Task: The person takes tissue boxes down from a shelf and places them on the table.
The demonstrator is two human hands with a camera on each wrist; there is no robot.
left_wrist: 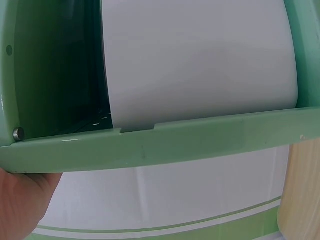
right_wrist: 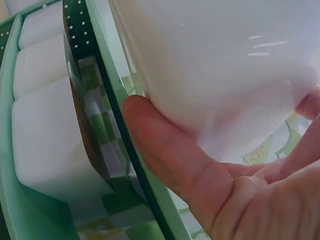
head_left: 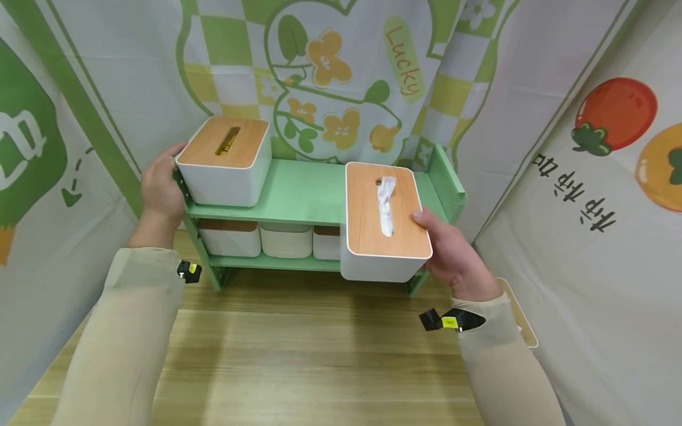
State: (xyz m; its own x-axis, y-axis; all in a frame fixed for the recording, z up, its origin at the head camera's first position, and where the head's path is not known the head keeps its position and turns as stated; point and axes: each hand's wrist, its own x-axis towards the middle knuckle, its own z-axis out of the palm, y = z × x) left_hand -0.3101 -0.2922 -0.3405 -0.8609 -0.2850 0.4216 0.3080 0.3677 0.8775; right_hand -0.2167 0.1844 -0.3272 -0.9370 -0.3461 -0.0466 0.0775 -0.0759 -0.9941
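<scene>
My right hand (head_left: 453, 251) grips a white tissue box (head_left: 364, 267) by its right side, with the thumb near the lid's edge. The box has a wood-look lid, and a white tissue pokes from its slot. In the right wrist view the thumb and fingers (right_wrist: 170, 145) spread around the white wall of the box. My left hand (head_left: 161, 189) holds the left end of the green shelf (head_left: 303, 189); its fingertips are hidden. Beside that hand, a second tissue box (head_left: 224, 184) with a wood-look lid stands on the top board, something yellow visible in its slot.
On the lower board stand a white box with a brown lid (head_left: 230, 239), a cream bin (head_left: 286, 241) and another white box (head_left: 326, 244). A wood-look lid or tray (head_left: 524, 319) lies on the wood floor (head_left: 319, 355) at right. Printed curtains (head_left: 581, 248) surround the shelf.
</scene>
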